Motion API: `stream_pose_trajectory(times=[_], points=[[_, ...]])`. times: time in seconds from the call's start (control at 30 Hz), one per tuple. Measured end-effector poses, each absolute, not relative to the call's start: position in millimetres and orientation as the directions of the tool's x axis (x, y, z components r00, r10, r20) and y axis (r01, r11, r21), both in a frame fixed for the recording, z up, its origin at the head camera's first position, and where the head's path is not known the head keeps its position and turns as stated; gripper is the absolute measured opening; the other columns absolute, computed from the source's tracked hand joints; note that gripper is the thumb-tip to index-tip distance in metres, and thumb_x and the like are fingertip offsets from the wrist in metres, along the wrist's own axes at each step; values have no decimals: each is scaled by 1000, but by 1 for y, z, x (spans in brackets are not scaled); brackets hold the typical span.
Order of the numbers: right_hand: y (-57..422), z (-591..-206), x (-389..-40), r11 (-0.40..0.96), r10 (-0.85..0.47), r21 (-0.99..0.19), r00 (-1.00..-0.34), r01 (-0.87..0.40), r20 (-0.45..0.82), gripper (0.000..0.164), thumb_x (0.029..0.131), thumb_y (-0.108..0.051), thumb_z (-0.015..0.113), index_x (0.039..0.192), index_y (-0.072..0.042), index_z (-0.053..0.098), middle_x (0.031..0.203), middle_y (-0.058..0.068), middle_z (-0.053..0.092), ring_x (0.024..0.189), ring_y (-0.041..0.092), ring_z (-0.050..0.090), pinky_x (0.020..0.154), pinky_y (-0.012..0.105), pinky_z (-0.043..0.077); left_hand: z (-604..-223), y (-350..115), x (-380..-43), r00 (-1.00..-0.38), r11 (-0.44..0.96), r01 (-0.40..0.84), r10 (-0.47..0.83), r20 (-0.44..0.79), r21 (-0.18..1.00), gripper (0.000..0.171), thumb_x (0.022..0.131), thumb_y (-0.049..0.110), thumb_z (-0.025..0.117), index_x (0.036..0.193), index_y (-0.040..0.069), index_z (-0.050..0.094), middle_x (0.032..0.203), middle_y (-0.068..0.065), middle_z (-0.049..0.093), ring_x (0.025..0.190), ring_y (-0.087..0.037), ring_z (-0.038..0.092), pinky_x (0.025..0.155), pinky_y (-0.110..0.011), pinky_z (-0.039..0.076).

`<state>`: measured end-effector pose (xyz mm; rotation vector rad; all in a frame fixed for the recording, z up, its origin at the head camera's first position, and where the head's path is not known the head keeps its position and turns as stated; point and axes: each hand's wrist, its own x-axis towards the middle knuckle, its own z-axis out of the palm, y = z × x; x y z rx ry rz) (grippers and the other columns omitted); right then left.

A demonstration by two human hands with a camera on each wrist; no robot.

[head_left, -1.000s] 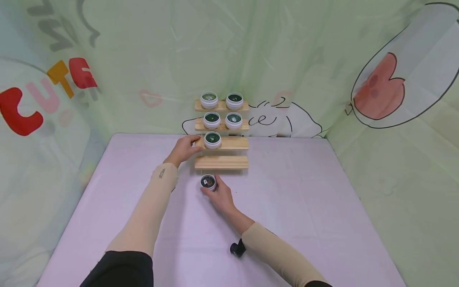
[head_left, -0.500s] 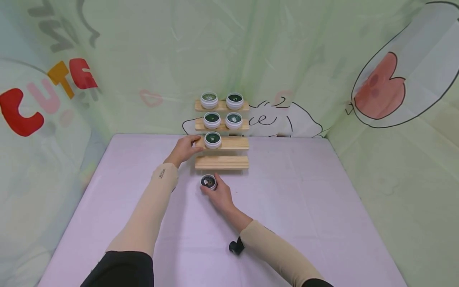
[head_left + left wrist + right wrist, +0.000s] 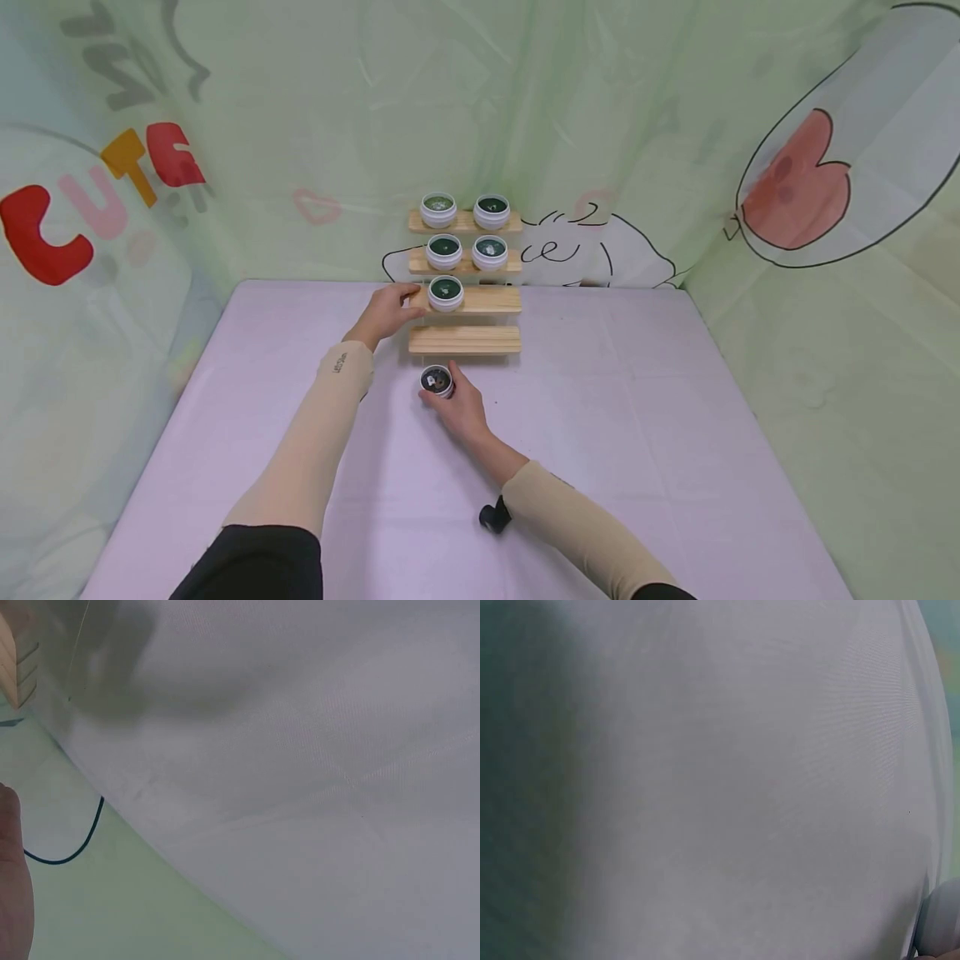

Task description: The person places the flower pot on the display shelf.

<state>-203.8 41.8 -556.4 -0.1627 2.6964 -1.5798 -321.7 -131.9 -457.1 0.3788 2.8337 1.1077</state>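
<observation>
My right hand (image 3: 465, 410) pinches a small round white jar (image 3: 437, 381) with a dark patterned top between thumb and fingers, just in front of a tiered wooden display stand (image 3: 487, 339). At the lower right corner of the right wrist view shows a pale curved piece of the jar (image 3: 941, 922). My left hand (image 3: 381, 315) holds the left end of the stand's second board from the bottom, fingers on top and thumb at the front edge. Close by the left fingers, another white jar (image 3: 446, 293) with a green top sits on that board. The lowest board carries nothing.
Two jars (image 3: 444, 252) stand on the board above, and two more (image 3: 438, 210) on the top one. A printed curtain (image 3: 337, 125) hangs right behind the stand. Lilac cloth (image 3: 637, 433) covers the table. A black device (image 3: 495, 516) sticks out below the right forearm.
</observation>
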Motion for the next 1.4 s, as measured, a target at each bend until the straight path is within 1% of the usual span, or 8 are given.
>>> stream_pose_trajectory(times=[0.23,0.47,0.67,0.83,1.03,1.17,1.27,1.4], points=[[43,-555,-202,477,-101,-874,-993,-96,54,81,82,-27,80,145,6,40,144,24,46,132,38,45,110,47,39,-461,-132,-323,-966,709,212,256,34,673,55,90,17,71,137,-6,52,139,-21,53,126,-36,52,108,-41,43],[43,-556,-204,487,-104,-871,-994,-72,24,79,84,-25,78,146,5,39,145,24,45,133,37,44,112,45,37,-461,-132,-324,-966,706,207,255,30,677,56,90,18,72,137,-5,52,139,-20,53,126,-35,51,108,-41,43],[44,-556,-204,487,-105,-871,-994,-62,11,78,85,-26,78,146,4,39,145,23,45,133,36,44,112,45,37,-459,-133,-321,-966,711,206,256,25,672,56,91,18,71,137,-6,52,139,-21,53,126,-36,51,108,-42,43],[47,-550,-201,486,-118,-872,-993,-54,-4,79,85,-25,78,146,4,39,146,22,45,134,36,43,112,46,37,-457,-133,-320,-968,713,184,250,-1,676,56,91,19,71,138,-5,51,140,-20,53,126,-35,51,108,-42,43],[53,-537,-195,479,-120,-876,-993,-59,1,77,84,-22,79,145,4,41,143,23,47,132,37,45,112,47,37,-454,-132,-317,-968,720,186,250,1,668,56,92,18,70,138,-6,50,140,-21,52,126,-36,50,109,-43,42],[57,-529,-192,489,-124,-869,-992,-72,12,76,83,-22,79,145,3,42,141,24,50,130,37,48,110,47,39,-452,-132,-317,-969,720,187,249,4,668,56,91,18,70,138,-6,50,140,-22,52,126,-36,50,109,-43,42],[59,-523,-192,488,-127,-868,-991,-91,33,76,83,-22,79,145,4,42,138,26,52,126,37,52,106,47,44,-452,-132,-317,-969,721,179,247,-6,669,56,92,19,70,139,-5,50,140,-21,52,127,-36,50,109,-42,41],[63,-511,-190,484,-117,-870,-992,-96,44,76,84,-19,79,145,5,41,137,28,52,123,38,54,102,48,47,-451,-131,-319,-968,720,170,248,-21,673,57,92,19,69,139,-4,49,141,-20,51,127,-35,50,109,-42,41]])
